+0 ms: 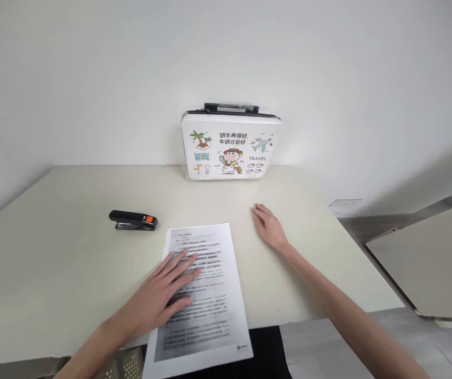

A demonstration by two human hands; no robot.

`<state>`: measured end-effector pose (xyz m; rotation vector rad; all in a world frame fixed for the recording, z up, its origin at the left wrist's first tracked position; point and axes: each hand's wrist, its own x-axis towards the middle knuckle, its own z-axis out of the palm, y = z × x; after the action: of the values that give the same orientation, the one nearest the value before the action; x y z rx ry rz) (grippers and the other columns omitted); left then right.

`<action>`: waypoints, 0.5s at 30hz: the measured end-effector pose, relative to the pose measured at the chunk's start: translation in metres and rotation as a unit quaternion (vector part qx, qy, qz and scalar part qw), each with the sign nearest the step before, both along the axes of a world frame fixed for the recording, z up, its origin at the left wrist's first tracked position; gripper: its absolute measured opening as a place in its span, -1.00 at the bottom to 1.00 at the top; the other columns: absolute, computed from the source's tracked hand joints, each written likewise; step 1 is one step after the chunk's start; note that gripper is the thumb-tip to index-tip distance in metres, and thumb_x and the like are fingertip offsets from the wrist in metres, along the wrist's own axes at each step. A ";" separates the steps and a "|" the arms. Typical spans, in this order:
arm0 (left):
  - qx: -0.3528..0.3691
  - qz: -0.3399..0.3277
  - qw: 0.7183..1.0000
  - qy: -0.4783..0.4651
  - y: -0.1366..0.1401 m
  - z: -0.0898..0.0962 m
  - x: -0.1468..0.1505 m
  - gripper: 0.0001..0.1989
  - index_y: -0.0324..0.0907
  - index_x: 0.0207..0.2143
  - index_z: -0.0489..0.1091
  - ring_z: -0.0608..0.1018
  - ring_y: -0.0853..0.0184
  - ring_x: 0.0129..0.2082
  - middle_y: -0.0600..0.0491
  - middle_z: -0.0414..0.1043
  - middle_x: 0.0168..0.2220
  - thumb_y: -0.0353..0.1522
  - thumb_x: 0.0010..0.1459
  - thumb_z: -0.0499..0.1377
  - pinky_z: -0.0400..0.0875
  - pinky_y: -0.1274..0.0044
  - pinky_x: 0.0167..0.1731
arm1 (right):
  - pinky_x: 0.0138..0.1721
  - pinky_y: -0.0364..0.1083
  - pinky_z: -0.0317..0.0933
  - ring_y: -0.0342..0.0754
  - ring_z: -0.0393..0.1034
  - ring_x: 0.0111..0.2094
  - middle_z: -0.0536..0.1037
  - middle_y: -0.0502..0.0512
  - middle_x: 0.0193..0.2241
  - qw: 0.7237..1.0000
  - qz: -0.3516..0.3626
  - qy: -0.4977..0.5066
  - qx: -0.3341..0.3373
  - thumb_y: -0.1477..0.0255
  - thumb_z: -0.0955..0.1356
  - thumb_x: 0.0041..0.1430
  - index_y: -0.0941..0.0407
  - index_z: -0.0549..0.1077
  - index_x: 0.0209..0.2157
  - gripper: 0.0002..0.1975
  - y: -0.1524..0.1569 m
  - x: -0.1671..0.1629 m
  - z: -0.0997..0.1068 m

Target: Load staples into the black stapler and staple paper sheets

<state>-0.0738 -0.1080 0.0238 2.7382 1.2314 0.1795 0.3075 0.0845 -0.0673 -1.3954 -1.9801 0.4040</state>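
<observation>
Because the paper (pixel 210 304) overhangs the worktop (pixel 71 273), we could crease it by leaning forward, our left fingers (pixel 186 279) spread wide on it, our empty right fingers (pixel 263 211) close together.

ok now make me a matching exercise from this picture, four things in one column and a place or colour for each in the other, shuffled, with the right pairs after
Column one
1. stapler
2. printed sheet
3. white case
4. right hand

Column two
A. partly under the left hand, reaching past the near edge of the table
B. black with an orange patch
C. between the printed sheet and the right edge of the table
D. standing at the back of the table, by the wall

Right pairs: 1-B, 2-A, 3-D, 4-C
</observation>
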 end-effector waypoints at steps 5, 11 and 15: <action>0.014 0.051 0.999 0.008 -0.034 0.001 -0.057 -0.43 0.19 0.47 0.11 0.14 0.10 0.50 0.21 0.05 0.50 -0.15 0.48 0.09 0.14 0.10 0.43 | 0.45 0.20 0.06 0.08 0.18 0.42 0.44 0.12 0.32 0.988 0.148 0.029 0.005 0.36 0.20 0.48 0.03 0.54 0.20 -0.58 0.026 -0.113 0.003; 0.061 0.146 0.987 -0.028 -0.054 -0.010 -0.097 -0.58 0.20 0.31 0.38 0.20 0.09 0.47 0.20 0.17 0.45 -0.19 0.45 0.09 0.14 0.05 0.43 | 0.40 0.16 0.16 0.05 0.32 0.33 0.52 0.14 0.24 0.965 0.257 0.054 0.003 0.42 0.25 0.47 0.02 0.57 0.16 -0.63 0.048 -0.219 0.013; 0.078 0.196 0.977 -0.006 -0.040 -0.014 -0.104 -0.26 0.11 0.51 0.04 0.06 -0.07 0.51 0.04 -0.04 0.53 -0.02 0.37 0.16 -0.04 -0.08 0.43 | 0.37 0.12 0.20 0.06 0.37 0.28 0.53 0.17 0.23 0.958 0.280 0.056 -0.001 0.39 0.29 0.46 0.04 0.57 0.15 -0.66 0.053 -0.254 0.018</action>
<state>-0.1779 -0.1480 0.0102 2.5770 1.8164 0.3457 0.0531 0.1376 -0.0489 -0.7674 -2.2558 0.7192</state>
